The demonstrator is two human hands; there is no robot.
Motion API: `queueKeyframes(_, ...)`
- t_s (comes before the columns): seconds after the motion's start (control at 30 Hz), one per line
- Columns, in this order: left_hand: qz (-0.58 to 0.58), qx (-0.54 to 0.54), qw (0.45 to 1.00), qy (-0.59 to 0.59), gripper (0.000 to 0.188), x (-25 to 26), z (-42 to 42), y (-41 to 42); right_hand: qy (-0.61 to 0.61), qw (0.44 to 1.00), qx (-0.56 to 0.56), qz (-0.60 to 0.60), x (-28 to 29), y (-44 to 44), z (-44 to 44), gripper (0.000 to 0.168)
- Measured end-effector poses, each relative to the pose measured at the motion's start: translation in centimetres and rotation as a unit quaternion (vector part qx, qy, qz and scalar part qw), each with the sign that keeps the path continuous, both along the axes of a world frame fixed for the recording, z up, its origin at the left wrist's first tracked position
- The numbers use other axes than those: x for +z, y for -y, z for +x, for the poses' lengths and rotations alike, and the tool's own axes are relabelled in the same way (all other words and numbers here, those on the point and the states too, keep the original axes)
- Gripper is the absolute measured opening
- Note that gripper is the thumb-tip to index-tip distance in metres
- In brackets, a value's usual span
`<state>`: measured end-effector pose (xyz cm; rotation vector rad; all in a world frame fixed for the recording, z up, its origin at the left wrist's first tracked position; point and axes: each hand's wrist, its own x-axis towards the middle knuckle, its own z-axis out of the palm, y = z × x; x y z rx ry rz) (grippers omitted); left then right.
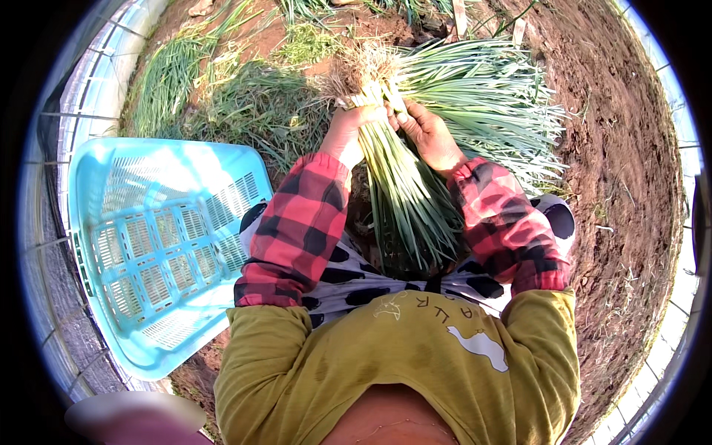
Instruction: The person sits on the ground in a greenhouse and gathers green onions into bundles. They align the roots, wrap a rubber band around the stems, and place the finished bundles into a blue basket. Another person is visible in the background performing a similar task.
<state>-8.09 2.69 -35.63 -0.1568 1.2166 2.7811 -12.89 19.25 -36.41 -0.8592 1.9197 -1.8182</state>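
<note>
My left hand (pixel 349 129) is closed around a bunch of long green leafy stalks (pixel 403 186), pale at the stems, just below their tangled roots. The leaves hang down towards my lap. At the right side of the same bunch, my right hand (pixel 428 132) pinches pale stems between thumb and fingers; how many stems it holds cannot be told. Beyond and to the right lies a large pile of similar stalks (pixel 484 94), roots to the left and leaves fanned to the right. Dry, pale brown roots (pixel 370 64) stand out above both hands.
A blue slotted plastic basket (pixel 167 239) stands tilted at my left. Loose green leaves and weeds (pixel 261 105) cover the ground ahead on the left. Bare brown soil (pixel 617 167) runs along the right. Thin wooden stakes (pixel 459 19) lie beyond the pile. Part of a person shows at lower left.
</note>
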Motion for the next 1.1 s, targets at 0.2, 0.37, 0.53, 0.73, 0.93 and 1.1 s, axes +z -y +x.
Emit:
queueKeyframes(0.2,-0.043,0.048,0.998,-0.001,0.039,1.0,0.5,0.9,0.007,0.998,-0.028,0.055,7.4,-2.4,-3.1,0.035)
queueKeyframes(0.37,0.050,0.055,0.997,-0.022,0.044,1.0,0.2,0.5,0.203,0.967,0.126,-0.088,9.5,-0.9,-0.6,0.048)
queueKeyframes(0.53,0.035,0.014,0.999,-0.017,0.045,1.6,1.1,0.6,0.218,0.969,0.079,-0.088,6.5,1.1,1.1,0.046)
queueKeyframes(0.73,0.021,0.151,0.988,-0.030,0.040,2.8,1.6,0.1,0.020,0.996,0.012,0.090,5.6,2.4,2.9,0.048)
queueKeyframes(0.93,-0.102,0.128,0.984,-0.065,0.036,2.3,1.9,1.2,-0.268,0.914,-0.028,0.304,5.6,2.2,3.5,0.049)
queueKeyframes(1.1,-0.119,0.141,0.982,-0.042,0.035,2.8,2.1,1.4,-0.257,0.959,0.040,0.117,4.5,1.8,1.2,0.043)
